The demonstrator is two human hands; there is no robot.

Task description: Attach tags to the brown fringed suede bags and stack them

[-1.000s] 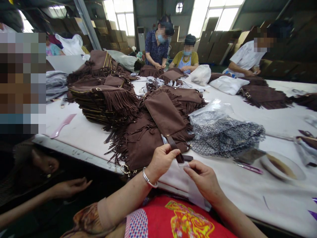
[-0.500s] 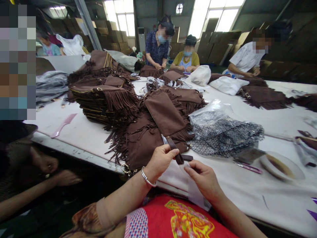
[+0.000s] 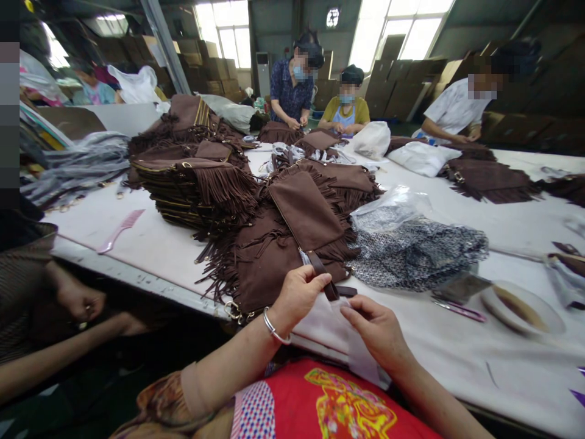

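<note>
My left hand, with a silver bangle at the wrist, pinches a dark brown strap near the table's front edge. Just to its right, my right hand has thumb and fingers closed on a translucent whitish strip at the strap's end. The strip hangs down below the fingers. A flat brown pouch lies beyond my hands, on top of a fringed brown bag. The strap runs up toward the pouch's lower corner.
Stacked fringed bags stand at the left, near a pink comb. Patterned cloth in plastic, a pink-handled tool and a tape roll lie rightward on the white table. A co-worker's hands are at left; others work across.
The view has shifted slightly, showing more at the far left. The co-worker's hands at left have moved a little. My hands keep nearly the same pose on the strap and strip.
</note>
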